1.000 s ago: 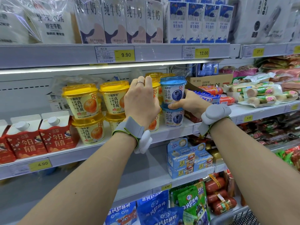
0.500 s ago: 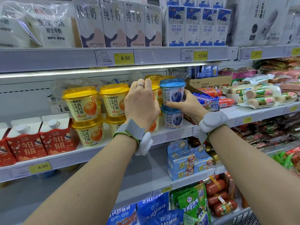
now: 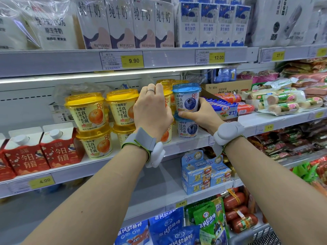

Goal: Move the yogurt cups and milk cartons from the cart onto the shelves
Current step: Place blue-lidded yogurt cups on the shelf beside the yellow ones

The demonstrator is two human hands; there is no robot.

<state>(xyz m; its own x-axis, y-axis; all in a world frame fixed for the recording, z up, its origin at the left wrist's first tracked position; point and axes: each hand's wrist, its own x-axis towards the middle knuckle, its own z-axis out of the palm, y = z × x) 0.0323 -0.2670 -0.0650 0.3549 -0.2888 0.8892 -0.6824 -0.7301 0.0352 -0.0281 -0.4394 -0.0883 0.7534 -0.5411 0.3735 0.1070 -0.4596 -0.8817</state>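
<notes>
The right hand (image 3: 200, 115) grips the base of a blue-lidded yogurt cup (image 3: 186, 98) stacked on another blue cup (image 3: 185, 127), thumb across its front, while just to its left the left hand (image 3: 152, 112) wraps an orange-lidded yogurt cup (image 3: 167, 101).

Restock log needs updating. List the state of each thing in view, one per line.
Top blue cup: upright, lid on, stacked on the lower blue cup, gripped at its base.
Right hand: grips the top blue cup.
Left hand: fingers over a yellow cup behind it.
Yellow cups: upright, lidded, stacked two high.
Red cartons: upright, capped.
</notes>
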